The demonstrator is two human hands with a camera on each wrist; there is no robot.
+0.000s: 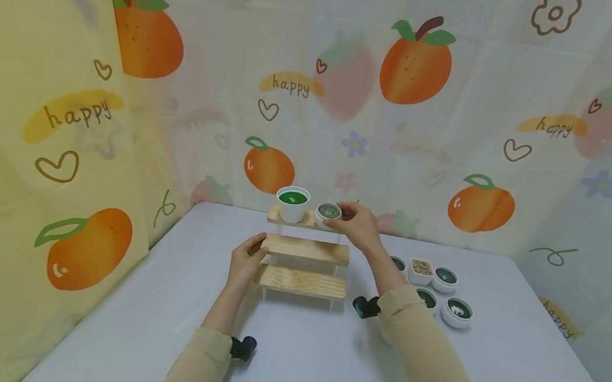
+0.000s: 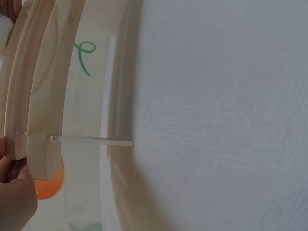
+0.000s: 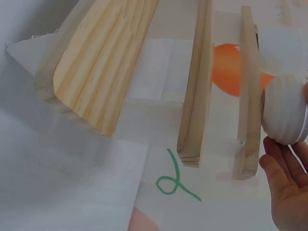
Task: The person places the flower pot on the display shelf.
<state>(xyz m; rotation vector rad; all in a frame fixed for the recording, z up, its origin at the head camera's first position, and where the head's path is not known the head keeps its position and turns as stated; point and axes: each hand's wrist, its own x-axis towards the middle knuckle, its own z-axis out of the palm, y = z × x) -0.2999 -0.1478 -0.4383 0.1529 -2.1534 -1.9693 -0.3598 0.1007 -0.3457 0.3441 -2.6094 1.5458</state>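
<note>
A three-tier wooden stand (image 1: 305, 249) with clear legs is in the middle of the table. My left hand (image 1: 245, 263) grips the left end of its middle shelf, thumb and fingers around the edge in the left wrist view. With fingers and thumb at its side, my right hand (image 1: 359, 224) holds a small round white bowl (image 1: 329, 211), green inside, at the right end of the top shelf (image 1: 304, 221). The right wrist view shows the ribbed side of this bowl (image 3: 284, 109) right at the shelf. A taller white cup (image 1: 293, 206), also green inside, stands left of it.
On the table's right are several white bowls with dark green insides, one of them a round bowl (image 1: 457, 312). Among them is a square white dish (image 1: 421, 270) of light brown pieces. My right forearm partly covers this group. A fruit-print curtain (image 1: 342, 117) hangs behind the table.
</note>
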